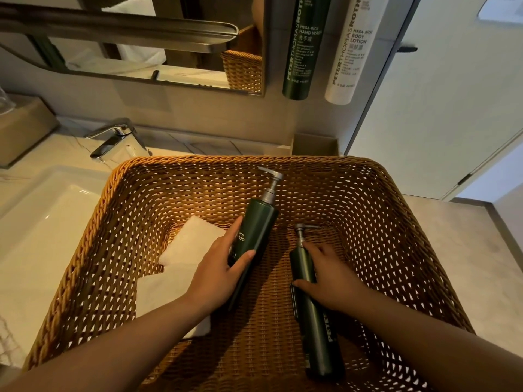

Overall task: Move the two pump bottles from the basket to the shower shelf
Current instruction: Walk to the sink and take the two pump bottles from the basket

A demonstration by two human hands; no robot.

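Observation:
A large wicker basket (135, 222) stands on the vanity counter and fills the middle of the view. Inside it are two dark green pump bottles with grey pumps. My left hand (218, 274) is wrapped around the first pump bottle (259, 222), which tilts up off the basket floor with its pump pointing away. The second pump bottle (317, 329) lies flat on the basket floor to the right. My right hand (329, 278) rests on its upper part with fingers curled over it, thumb on the near side. No shower shelf is in view.
White folded cloths (189, 244) lie in the basket's left part. A white sink (42, 222) and chrome tap (111, 138) sit left. A green hand wash bottle (304, 49) and a white body lotion bottle (349, 52) hang on the wall. A door (452, 94) stands right.

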